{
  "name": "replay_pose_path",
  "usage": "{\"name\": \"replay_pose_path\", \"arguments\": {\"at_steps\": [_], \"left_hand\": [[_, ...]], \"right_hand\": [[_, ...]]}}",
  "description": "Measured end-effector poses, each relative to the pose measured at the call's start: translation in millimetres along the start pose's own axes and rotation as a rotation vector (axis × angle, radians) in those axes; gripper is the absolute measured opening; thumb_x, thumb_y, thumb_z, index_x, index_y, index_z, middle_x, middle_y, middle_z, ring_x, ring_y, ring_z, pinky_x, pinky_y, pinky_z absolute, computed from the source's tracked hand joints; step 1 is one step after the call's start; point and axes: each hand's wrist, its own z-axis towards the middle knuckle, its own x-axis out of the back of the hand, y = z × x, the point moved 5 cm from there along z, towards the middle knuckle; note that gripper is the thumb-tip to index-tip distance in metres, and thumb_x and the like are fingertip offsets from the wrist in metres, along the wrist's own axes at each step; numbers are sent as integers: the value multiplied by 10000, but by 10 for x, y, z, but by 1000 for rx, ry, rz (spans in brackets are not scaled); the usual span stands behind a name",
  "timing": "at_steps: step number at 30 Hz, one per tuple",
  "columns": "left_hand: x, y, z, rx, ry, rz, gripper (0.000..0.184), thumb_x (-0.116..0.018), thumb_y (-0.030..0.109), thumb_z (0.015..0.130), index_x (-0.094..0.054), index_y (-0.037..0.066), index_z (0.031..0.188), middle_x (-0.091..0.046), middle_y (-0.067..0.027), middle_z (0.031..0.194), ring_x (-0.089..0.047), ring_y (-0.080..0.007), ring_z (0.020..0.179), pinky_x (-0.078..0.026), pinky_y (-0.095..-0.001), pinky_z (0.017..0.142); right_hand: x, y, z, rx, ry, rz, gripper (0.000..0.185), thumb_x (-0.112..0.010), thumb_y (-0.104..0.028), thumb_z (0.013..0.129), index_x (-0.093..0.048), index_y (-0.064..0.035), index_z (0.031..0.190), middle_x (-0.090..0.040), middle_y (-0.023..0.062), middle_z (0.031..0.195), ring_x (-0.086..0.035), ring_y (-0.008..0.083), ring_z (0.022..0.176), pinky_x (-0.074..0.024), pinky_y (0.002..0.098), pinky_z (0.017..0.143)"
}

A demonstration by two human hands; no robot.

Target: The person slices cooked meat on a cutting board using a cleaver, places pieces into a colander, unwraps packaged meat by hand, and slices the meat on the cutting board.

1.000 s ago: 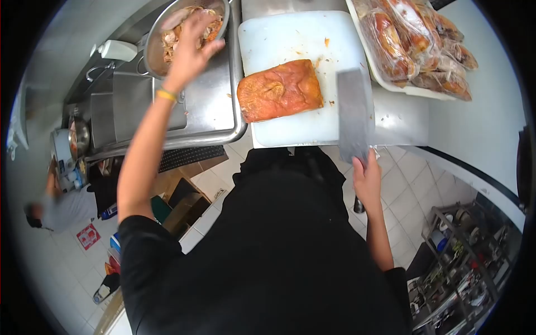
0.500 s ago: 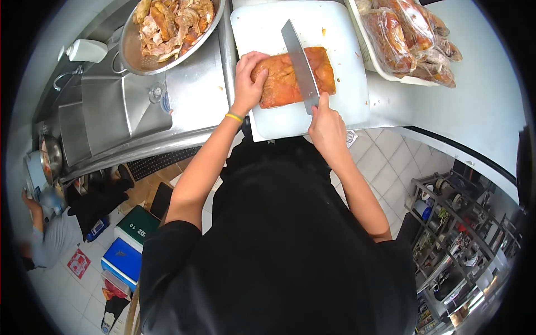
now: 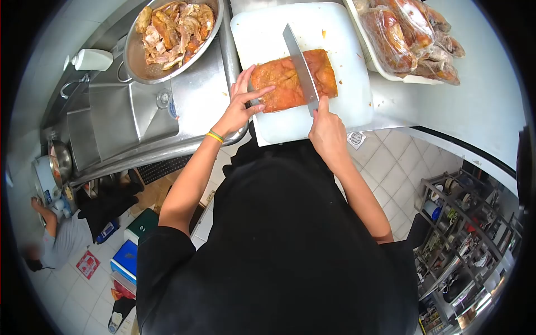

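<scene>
A rectangular slab of orange-brown cooked meat (image 3: 279, 81) lies on a white cutting board (image 3: 349, 109). My right hand (image 3: 328, 131) grips a cleaver (image 3: 302, 71) by its near end, the index finger along the blade. The cleaver's wide blade stands across the slab, right of its middle; whether it has cut in, I cannot tell. At the slab's left end is my left hand (image 3: 241, 105), wearing a yellow and green wristband. Its fingers are spread, one reaching over the meat and others along the left edge.
Left of the board, a metal colander (image 3: 134, 61) of meat pieces stands by a steel sink (image 3: 117, 106). A white basket (image 3: 379, 64) at the right holds plastic-wrapped meat (image 3: 410, 33). Another person (image 3: 67, 237) is at the far left; a metal rack (image 3: 469, 240) stands lower right.
My left hand has slid left and toward me, off the top of the slab, and its fingers have spread. The cleaver stays across the meat in almost the same place. The view has shifted slightly.
</scene>
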Motion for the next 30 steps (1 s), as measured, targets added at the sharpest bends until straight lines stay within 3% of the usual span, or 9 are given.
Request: {"name": "replay_pose_path", "arguments": {"at_steps": [3,7,9,13,15,21,30], "left_hand": [[-9,28,57,46,-33,3,552,-691,112,793,-614,271,1316,-105,-92,1621,-85,-328,1480,-75,-467,1195],[-7,49,64,68,-44,5,554,-676,93,795,-616,272,1315,-89,-96,1624,-75,-320,1484,-67,-465,1196],[-21,25,61,63,-45,14,556,-676,90,794,-615,273,1316,-84,-98,1625,-72,-317,1486,-63,-465,1197],[-24,20,46,59,-33,-21,537,-674,118,807,-612,268,1319,-71,-106,1626,-61,-310,1490,-66,-457,1197],[-44,25,58,53,-35,-40,530,-673,131,811,-612,263,1320,-70,-110,1626,-59,-309,1491,-67,-454,1198],[-38,7,66,43,-41,-52,528,-676,140,809,-611,245,1322,-67,-115,1626,-49,-307,1493,-72,-453,1198],[-47,7,62,62,-51,-66,529,-669,130,809,-608,224,1326,-59,-119,1625,-50,-305,1494,-66,-450,1200]], "right_hand": [[11,2,13,-1,-21,17,196,-510,-57,932,-380,20,1058,-617,287,691,-614,481,667,-461,567,601],[-1,1,20,-29,-51,-45,268,-547,-14,849,-403,19,1073,-642,264,715,-644,455,702,-494,542,636],[77,-46,23,3,-13,-21,192,-508,-56,932,-382,27,1050,-615,291,694,-617,479,679,-463,567,601],[104,-84,35,14,-19,25,187,-508,-61,933,-386,30,1043,-610,291,685,-619,478,684,-463,567,600],[11,-60,-2,-28,-32,-8,262,-530,8,822,-405,24,1052,-636,261,712,-641,449,681,-497,540,618],[-106,18,-85,31,-16,28,287,-529,23,790,-399,37,1046,-631,261,698,-630,455,632,-500,534,608],[103,-103,49,-9,-78,33,313,-509,45,787,-392,41,1078,-622,284,685,-635,477,680,-499,551,634]]}}
